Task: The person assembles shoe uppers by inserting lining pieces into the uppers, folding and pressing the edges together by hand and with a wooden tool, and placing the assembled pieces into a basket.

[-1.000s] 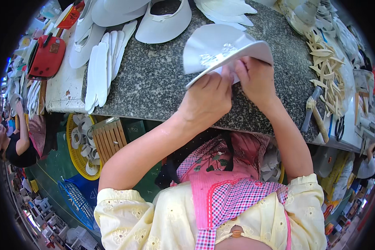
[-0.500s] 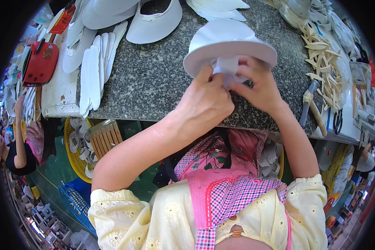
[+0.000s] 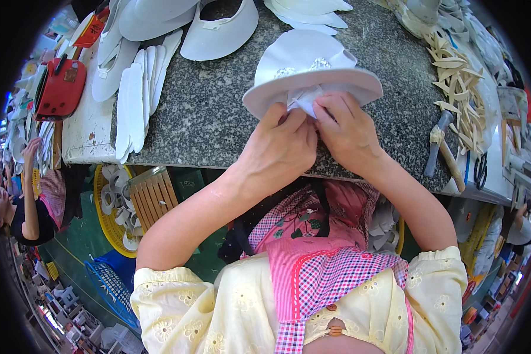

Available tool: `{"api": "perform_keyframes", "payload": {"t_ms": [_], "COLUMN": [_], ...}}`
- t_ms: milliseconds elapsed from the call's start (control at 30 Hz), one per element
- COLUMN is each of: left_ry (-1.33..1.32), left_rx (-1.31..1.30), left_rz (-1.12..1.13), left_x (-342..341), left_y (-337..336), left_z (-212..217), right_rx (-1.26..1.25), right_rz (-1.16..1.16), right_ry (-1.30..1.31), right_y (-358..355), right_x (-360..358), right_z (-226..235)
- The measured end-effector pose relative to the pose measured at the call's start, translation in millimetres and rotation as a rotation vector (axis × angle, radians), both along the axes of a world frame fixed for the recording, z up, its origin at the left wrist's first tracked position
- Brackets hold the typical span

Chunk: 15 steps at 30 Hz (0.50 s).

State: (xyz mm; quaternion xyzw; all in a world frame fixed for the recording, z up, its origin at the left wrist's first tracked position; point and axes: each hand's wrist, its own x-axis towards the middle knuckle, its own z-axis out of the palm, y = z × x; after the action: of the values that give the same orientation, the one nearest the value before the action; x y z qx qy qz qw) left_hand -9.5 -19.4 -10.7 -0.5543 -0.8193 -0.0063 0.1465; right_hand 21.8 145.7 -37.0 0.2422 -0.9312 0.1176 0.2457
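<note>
Together, fingers (image 3: pixel 336 106) hold the white piece (image 3: pixel 308 52); a red card (image 3: pixel 90 32) bears writing.

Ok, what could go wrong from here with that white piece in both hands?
The thin white flap, bunched where the left hand and right hand meet, might crease or tear if pulled unevenly. The silver trim on the white piece might get rubbed if the grip shifts upward. The white strips lie close to the table edge, so the left forearm could perhaps brush them off.
</note>
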Motion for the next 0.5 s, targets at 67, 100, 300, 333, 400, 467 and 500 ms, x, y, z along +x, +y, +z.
{"api": "perform_keyframes", "payload": {"t_ms": [67, 100, 300, 333, 400, 467, 500], "left_ry": [-0.004, 0.026, 0.041, 0.039, 0.073, 0.052, 0.022], "left_rx": [0.036, 0.094, 0.345, 0.366, 0.385, 0.34, 0.292], "left_rz": [0.04, 0.051, 0.059, 0.054, 0.066, 0.114, 0.154], "left_x": [4.5, 6.2, 14.5, 13.9, 14.5, 19.5, 19.9], "left_y": [-6.2, -9.0, -26.4, -27.4, -26.2, -24.4, -24.2], "left_z": [-8.4, -13.2, -31.5, -30.2, -29.2, -25.3, -25.2], "right_rx": [0.097, 0.195, 0.273, 0.325, 0.404, 0.382, 0.357], "right_rz": [-0.038, -0.083, 0.011, 0.028, 0.049, 0.062, 0.066], "right_ry": [-0.056, -0.111, -0.122, -0.114, -0.062, -0.062, -0.073], "right_y": [-8.1, -10.5, -25.5, -25.6, -23.0, -20.2, -18.2], "right_x": [6.2, 8.1, 2.4, 1.7, 2.1, 2.3, 1.9], "right_z": [4.7, 6.5, 13.4, 14.6, 15.9, 15.2, 13.5]}}
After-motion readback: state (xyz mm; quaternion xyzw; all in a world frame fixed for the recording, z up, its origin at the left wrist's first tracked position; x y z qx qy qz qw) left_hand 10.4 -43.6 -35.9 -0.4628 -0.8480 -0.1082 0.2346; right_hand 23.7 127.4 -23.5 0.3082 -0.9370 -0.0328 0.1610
